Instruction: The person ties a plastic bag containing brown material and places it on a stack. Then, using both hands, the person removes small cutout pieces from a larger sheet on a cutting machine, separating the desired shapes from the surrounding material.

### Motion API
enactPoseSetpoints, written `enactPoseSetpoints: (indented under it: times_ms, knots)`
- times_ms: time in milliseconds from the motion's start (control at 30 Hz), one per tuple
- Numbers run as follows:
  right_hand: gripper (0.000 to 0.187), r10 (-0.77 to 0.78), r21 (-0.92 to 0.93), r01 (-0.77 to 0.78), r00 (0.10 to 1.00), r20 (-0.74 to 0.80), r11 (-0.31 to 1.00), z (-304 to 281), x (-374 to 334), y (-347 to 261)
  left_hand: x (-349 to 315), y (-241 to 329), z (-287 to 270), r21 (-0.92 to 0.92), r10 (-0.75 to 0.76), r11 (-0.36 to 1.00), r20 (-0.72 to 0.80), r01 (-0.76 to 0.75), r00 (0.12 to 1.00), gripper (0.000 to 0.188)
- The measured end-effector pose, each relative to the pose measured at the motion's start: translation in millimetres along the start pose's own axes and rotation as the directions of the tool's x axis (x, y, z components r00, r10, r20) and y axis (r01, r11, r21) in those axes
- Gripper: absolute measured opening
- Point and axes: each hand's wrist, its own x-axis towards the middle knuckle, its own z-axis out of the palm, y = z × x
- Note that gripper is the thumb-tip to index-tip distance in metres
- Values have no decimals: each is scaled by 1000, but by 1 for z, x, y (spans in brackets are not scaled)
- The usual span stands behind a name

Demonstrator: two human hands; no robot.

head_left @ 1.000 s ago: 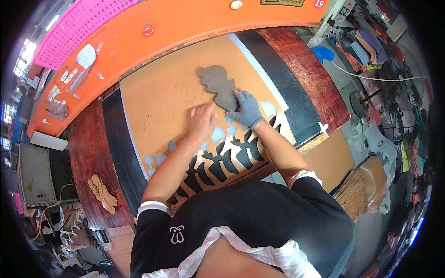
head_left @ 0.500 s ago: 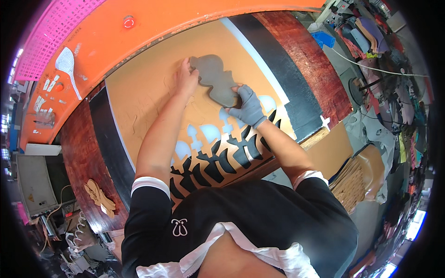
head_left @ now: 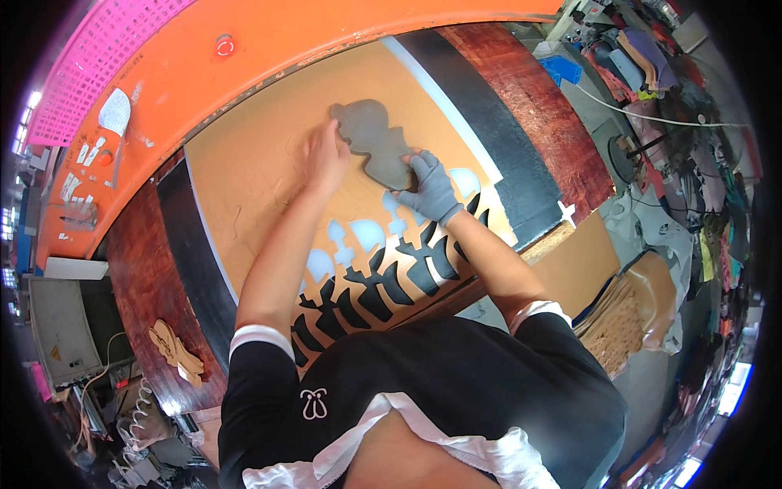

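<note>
A thick grey cutting die [head_left: 371,138] with a wavy outline lies on the tan sheet [head_left: 252,122]. My bare left hand [head_left: 327,159] is at the die's left edge, its fingertips against the rim and partly hidden. On the lower right end, my right hand [head_left: 434,191], in a grey fingerless glove, grips the die between thumb and fingers. Nearer to me, the sheet has a row of cut-out openings, some showing a pale surface [head_left: 369,235] and others a black one [head_left: 387,297].
An orange machine beam [head_left: 277,41] with a red button [head_left: 225,46] spans the far side. A pink basket [head_left: 98,73] stands at the far left. Cut tan pieces [head_left: 173,350] rest on the red-brown board at left. Stacked tan sheets [head_left: 611,338] lie at right.
My left hand has slid slightly down along the die's left edge. The die and my gloved right hand have barely moved.
</note>
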Motion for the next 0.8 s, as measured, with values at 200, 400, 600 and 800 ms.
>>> enactPoseSetpoints:
  times_ms: [200,400,600,800]
  knots:
    - [68,-74,-44,73,997,-14,996,2,3,5,-164,21,-30,172,218,959,67,-227,974,51]
    - [51,295,508,-250,955,-10,825,-7,-6,16,-297,16,-70,210,137,969,-3,-134,991,36]
    - [18,220,216,-205,974,-49,955,-56,-88,-18,-365,-12,-83,190,186,966,-32,-176,982,35]
    - [11,-165,-31,167,984,68,985,-73,-165,-58,-372,-26,-87,1,67,998,112,-68,991,18]
